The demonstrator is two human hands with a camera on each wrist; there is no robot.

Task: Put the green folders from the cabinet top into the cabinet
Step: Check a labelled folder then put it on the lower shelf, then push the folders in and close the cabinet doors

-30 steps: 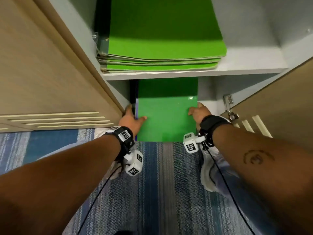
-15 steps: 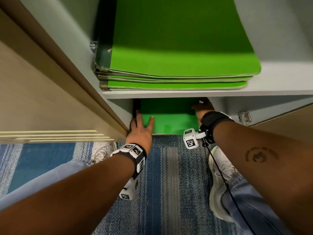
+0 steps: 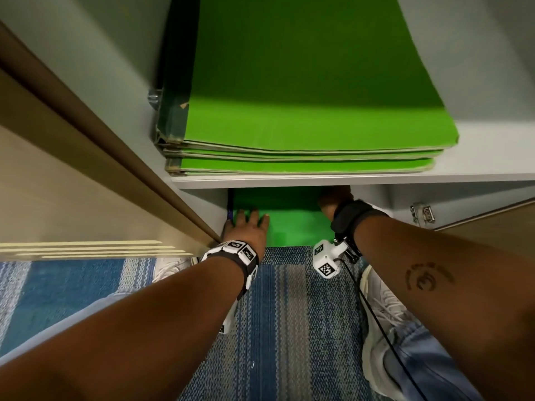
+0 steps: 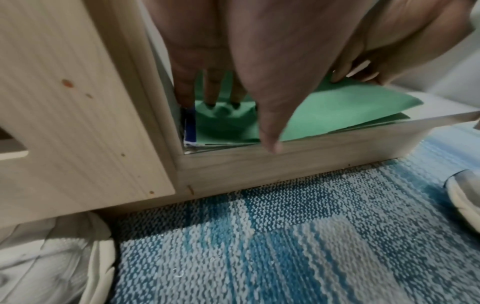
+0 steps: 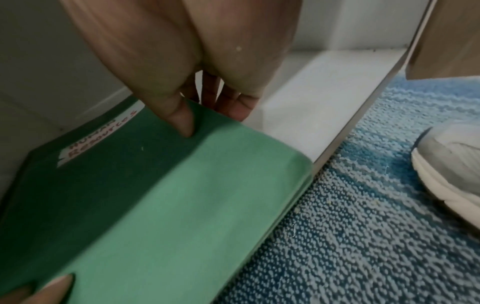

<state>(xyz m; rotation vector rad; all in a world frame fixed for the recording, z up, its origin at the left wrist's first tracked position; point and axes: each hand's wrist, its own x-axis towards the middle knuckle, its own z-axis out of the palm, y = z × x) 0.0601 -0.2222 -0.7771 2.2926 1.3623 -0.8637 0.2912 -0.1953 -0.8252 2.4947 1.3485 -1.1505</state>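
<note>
- Carpet (image 3: 283,328), blue and grey striped, lies nearest; a white shoe (image 3: 385,314) stands on it at the right.
- Left hand (image 3: 246,227): fingers straight and spread, lying flat on the near left corner of the green folder (image 3: 295,227).
- Right hand (image 3: 333,202): pinches the folder's right edge, thumb (image 5: 179,119) on top, fingers underneath.
- Green folder: lies on the cabinet's bottom shelf (image 5: 311,90), against the left wall, its near edge at the shelf front, between both hands.
- Beneath it, more sheets and a blue strip (image 4: 190,127) show; their number cannot be told.
- A label (image 5: 98,139) on the folder is blurred and partly unreadable.
- Above, a stack of green folders (image 3: 304,125) lies on the upper shelf (image 3: 477,172); its far end is cut off.
- The right hand's fingers are hidden under that shelf in the head view.
</note>
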